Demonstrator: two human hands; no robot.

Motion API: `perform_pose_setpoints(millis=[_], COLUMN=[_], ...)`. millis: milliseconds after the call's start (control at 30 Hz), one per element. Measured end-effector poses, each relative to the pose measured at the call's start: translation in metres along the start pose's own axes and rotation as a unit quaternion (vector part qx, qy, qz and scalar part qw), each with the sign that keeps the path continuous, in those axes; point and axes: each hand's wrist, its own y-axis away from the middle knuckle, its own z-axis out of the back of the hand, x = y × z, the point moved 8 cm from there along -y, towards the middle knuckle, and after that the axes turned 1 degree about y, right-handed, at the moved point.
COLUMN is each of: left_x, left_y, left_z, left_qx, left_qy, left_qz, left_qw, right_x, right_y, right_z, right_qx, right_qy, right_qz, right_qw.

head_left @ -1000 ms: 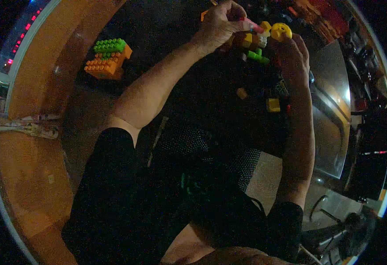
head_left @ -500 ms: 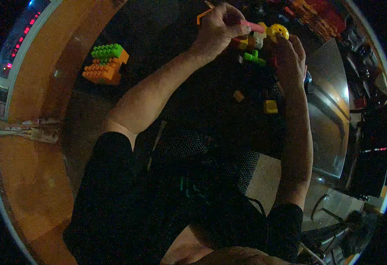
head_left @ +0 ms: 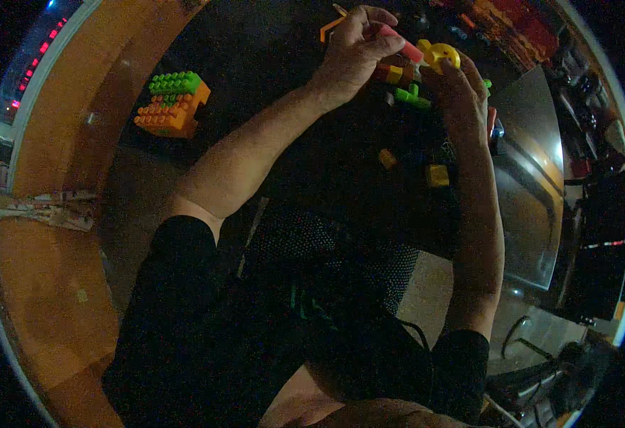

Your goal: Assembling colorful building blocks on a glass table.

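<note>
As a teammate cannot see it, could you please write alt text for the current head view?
A person's left hand holds a pink piece close to a yellow piece in the right hand, in dim light. A green and orange block stack sits to the left; a green piece and a yellow block lie near the right arm.

I wore this camera on my head, the left one of a side-by-side pair. It faced steeply down, with my dark shirt point(head_left: 205, 328) close beneath, my left hand point(head_left: 352, 53) and right hand point(head_left: 462, 100) farther off near the upper edge, and straight lines bowing rimward.
</note>
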Motion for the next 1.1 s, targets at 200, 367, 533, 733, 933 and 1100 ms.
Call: perform_pose_setpoints(millis=[200,367,533,733,933,1100], left_x=[0.011,0.007,-0.005,-0.017,0.0,-0.008], left_y=[0.003,0.005,0.005,0.008,0.011,0.014], left_z=[0.002,-0.002,-0.002,-0.008,-0.029,-0.04], left_qx=[0.007,-0.002,-0.002,-0.02,0.095,0.134], left_qy=[-0.155,-0.139,-0.219,-0.298,-0.227,-0.256], left_qz=[-0.067,-0.087,-0.119,-0.184,-0.144,-0.154], left_qw=[0.986,0.986,0.968,0.937,0.958,0.945], right_x=[-0.002,0.003,0.003,-0.007,-0.016,-0.025], right_y=[0.002,0.005,0.002,0.007,0.007,0.008], right_z=[-0.003,-0.009,-0.011,-0.02,-0.016,-0.026], right_qx=[0.018,0.02,0.012,0.066,0.039,0.086], right_qy=[0.085,0.104,0.203,0.176,0.21,0.011], right_qz=[0.023,0.036,0.087,0.054,0.016,-0.031], right_qw=[0.996,0.994,0.975,0.981,0.977,0.996])
